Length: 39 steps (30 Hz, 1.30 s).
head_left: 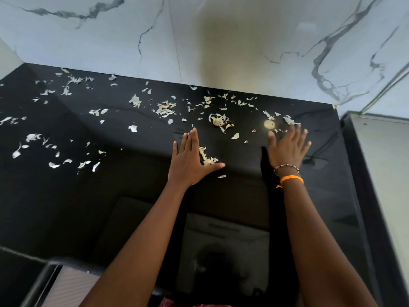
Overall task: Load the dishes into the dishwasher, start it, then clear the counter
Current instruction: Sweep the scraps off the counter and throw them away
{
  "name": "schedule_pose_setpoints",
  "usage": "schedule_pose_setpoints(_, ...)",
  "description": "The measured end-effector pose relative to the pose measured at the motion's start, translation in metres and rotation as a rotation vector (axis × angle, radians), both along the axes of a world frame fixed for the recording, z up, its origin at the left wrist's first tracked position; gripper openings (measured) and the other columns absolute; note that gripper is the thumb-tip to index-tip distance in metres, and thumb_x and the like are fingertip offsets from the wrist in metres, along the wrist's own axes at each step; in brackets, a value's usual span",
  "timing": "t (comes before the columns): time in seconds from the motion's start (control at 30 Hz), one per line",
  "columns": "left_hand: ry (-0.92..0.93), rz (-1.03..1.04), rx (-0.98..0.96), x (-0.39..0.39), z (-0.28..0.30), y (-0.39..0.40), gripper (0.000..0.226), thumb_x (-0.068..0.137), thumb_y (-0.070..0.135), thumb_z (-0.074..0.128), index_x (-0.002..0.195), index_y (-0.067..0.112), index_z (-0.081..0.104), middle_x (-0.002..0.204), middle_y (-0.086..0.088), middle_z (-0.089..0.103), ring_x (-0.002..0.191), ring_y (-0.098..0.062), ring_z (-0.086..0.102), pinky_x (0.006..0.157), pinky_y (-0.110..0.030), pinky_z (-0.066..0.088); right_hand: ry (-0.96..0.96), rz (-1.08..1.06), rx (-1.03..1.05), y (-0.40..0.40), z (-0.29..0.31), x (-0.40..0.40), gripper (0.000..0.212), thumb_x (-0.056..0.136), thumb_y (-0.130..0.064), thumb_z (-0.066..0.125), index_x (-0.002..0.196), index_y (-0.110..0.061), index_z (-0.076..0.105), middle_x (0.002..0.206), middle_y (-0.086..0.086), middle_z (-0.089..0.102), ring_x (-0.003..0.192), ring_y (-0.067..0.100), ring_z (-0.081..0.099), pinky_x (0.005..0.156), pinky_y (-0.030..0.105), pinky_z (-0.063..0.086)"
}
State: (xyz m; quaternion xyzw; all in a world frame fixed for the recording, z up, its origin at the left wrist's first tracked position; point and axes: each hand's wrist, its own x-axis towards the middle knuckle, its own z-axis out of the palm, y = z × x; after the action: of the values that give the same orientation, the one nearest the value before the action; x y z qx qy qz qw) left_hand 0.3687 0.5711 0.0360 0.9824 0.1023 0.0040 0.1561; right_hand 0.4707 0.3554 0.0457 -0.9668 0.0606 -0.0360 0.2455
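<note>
Pale dry peels (166, 108) lie scattered over the glossy black counter (110, 196), thickest along the back and left. My left hand (191, 161) lies flat on the counter with straight fingers and the thumb spread, a small heap of peels (208, 158) caught between thumb and forefinger. My right hand (287, 147) is spread flat with fingers apart, fingertips near a few peels (290, 120) and a round pale spot (269, 124). Neither hand holds anything. No dishes or dishwasher are in view.
A white marble-patterned wall (221, 41) backs the counter. At the right the counter ends in a raised black edge (363, 196) beside a light surface (385, 162). A grey ribbed object (68, 286) shows at the lower left, below the counter's front edge.
</note>
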Motion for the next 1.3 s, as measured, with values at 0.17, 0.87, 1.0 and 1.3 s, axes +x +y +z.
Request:
schedule_pose_setpoints(0.17,-0.026,-0.011,-0.012,0.011,0.0,0.001,0.124,0.064,0.086,0.039,0.148,0.012,-0.013,0.159,0.0,-0.006,0.146,-0.016,-0.006,0.116,-0.042,-0.006,0.103,0.082,-0.097,0.012,-0.007,0.011,0.076,0.095,-0.053,0.027,0.148,-0.003,0.005,0.157,0.015,0.001,0.146,0.027,-0.004,0.118,0.04,-0.003)
schedule_pose_setpoints(0.87,-0.098,0.041,0.069,0.015,-0.006,0.0,0.087,0.089,0.063,0.031,0.15,0.014,-0.006,0.159,-0.004,0.008,0.146,-0.017,0.003,0.119,-0.041,0.003,0.077,0.027,0.007,0.003,-0.004,0.075,0.069,0.095,-0.049,0.031,0.147,-0.008,0.012,0.157,0.013,0.008,0.146,0.027,0.001,0.119,0.04,0.001)
schedule_pose_setpoints(1.0,-0.1,0.044,0.068,0.014,-0.005,-0.001,0.088,0.087,0.065,0.032,0.15,0.015,-0.004,0.158,-0.004,0.013,0.146,-0.018,0.008,0.119,-0.042,0.006,0.1,0.255,-0.045,0.047,-0.003,0.069,0.067,0.097,-0.049,0.026,0.148,-0.009,0.011,0.158,0.009,0.004,0.146,0.024,-0.001,0.118,0.037,0.001)
schedule_pose_setpoints(1.3,-0.187,0.097,0.115,0.035,0.002,0.007,0.087,0.081,0.071,0.021,0.148,0.016,0.017,0.127,-0.005,0.041,0.108,-0.022,0.041,0.094,-0.035,0.035,-0.145,0.538,0.204,0.088,-0.002,0.06,0.046,0.098,-0.032,0.038,0.141,-0.015,0.035,0.149,0.007,0.033,0.143,0.023,0.021,0.117,0.043,0.01)
